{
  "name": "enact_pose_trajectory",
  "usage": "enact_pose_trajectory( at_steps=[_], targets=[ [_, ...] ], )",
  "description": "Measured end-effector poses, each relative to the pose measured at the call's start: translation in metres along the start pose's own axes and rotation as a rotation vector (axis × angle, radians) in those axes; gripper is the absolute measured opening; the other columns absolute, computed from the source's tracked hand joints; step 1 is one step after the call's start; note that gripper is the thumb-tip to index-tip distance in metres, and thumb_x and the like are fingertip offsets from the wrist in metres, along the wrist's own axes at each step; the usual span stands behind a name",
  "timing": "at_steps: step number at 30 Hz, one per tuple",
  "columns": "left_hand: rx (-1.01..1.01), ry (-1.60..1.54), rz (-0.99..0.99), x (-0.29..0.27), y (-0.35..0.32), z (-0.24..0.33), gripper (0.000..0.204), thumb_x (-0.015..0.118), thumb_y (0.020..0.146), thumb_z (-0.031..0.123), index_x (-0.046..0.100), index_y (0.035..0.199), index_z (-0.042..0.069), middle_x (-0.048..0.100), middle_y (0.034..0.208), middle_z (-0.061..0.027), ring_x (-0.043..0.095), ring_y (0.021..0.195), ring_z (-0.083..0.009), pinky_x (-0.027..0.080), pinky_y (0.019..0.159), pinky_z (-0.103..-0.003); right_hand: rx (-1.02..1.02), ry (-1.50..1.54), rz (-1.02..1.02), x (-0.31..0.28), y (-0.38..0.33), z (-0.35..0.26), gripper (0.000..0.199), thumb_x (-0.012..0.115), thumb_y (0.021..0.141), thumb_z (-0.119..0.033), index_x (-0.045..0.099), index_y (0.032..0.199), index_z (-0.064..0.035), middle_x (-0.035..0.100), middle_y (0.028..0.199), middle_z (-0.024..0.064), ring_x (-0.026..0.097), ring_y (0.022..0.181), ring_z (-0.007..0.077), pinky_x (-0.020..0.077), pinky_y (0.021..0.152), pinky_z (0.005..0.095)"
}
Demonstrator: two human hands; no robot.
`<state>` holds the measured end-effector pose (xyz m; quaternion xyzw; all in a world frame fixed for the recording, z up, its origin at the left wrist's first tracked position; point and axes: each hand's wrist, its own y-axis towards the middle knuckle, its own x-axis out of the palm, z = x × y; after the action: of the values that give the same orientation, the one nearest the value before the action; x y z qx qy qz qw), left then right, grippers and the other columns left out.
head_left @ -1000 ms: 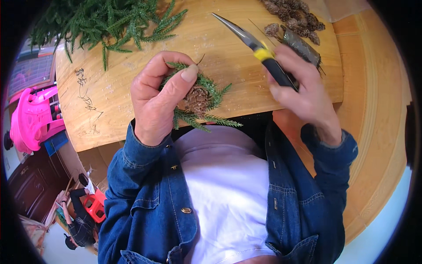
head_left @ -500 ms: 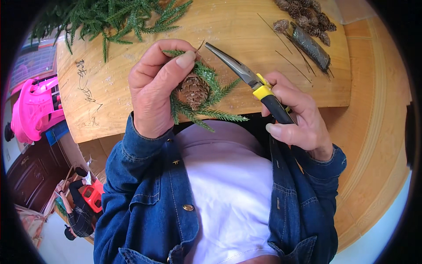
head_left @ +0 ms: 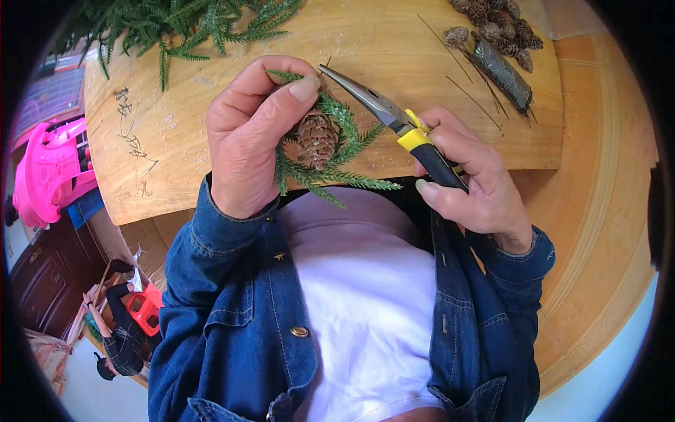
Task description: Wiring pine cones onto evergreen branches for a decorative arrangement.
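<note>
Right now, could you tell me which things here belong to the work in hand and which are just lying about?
In hand:
- left hand holding pine cone and green sprigs
- right hand gripping pliers, tips at the sprigs

Lying about:
- heap of greenery on the wooden board
- spare cones
- wire bundle
- pink toy

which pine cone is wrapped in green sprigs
The cone in the left hand, ringed by sprigs. The other cones lie bare in a pile at the board's far right corner.

Head-worn fisheye, facing straight down, close over wooden board [head_left: 394,42] and chest (single view).
</note>
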<state>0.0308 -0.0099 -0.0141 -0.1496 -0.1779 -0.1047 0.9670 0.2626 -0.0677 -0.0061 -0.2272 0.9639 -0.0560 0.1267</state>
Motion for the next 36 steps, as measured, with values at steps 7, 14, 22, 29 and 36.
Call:
enact_pose_trajectory(
  at_steps=[7,14,22,29,36],
  targets=[
    [-0.110,0.011,0.005,-0.005,0.006,-0.001,0.012,0.057,0.087,0.007,0.061,0.094,-0.001,0.061,0.075,-0.0014,0.054,0.059,-0.0040,0.042,0.054,-0.017,-0.052,-0.381,0.131,0.012,0.002,-0.007,0.015,0.061,0.069,-0.002,0.054,0.082,-0.0015,0.049,0.099,0.0134,0.052,0.086,0.0234,0.0417,0.066,0.0305],
    [-0.173,-0.042,0.001,-0.007,0.009,0.002,0.010,0.057,0.086,0.007,0.061,0.091,-0.001,0.062,0.071,-0.0031,0.053,0.051,-0.0048,0.041,0.046,-0.018,-0.126,-1.034,0.267,0.023,0.003,-0.021,0.023,0.066,0.061,-0.009,0.053,0.079,-0.0057,0.049,0.096,0.0116,0.054,0.082,0.0290,0.0474,0.059,0.0382],
    [-0.094,0.002,0.017,-0.008,0.005,0.000,0.012,0.057,0.086,0.006,0.062,0.094,-0.002,0.062,0.076,-0.0023,0.056,0.063,-0.0051,0.044,0.057,-0.018,-0.150,-0.750,0.196,0.010,0.003,-0.022,0.025,0.066,0.063,-0.001,0.058,0.087,-0.0009,0.053,0.098,0.0172,0.055,0.081,0.0322,0.0460,0.066,0.0361],
    [-0.046,-0.082,-0.041,-0.015,0.005,-0.002,0.012,0.058,0.086,0.006,0.061,0.094,-0.002,0.062,0.081,-0.0032,0.057,0.069,-0.0060,0.045,0.062,-0.018,-0.122,-0.339,0.157,0.006,-0.004,-0.011,0.026,0.060,0.062,-0.001,0.057,0.088,0.0028,0.048,0.097,0.0182,0.051,0.084,0.0284,0.0405,0.073,0.0303],
    [-0.057,-0.152,0.000,-0.009,0.000,0.000,0.012,0.059,0.085,0.005,0.061,0.095,-0.002,0.062,0.082,-0.0034,0.057,0.069,-0.0058,0.046,0.062,-0.018,-0.136,-0.277,0.097,0.009,0.005,-0.011,0.026,0.059,0.063,0.000,0.056,0.088,0.0043,0.048,0.097,0.0178,0.050,0.085,0.0275,0.0396,0.074,0.0293]
  ],
)
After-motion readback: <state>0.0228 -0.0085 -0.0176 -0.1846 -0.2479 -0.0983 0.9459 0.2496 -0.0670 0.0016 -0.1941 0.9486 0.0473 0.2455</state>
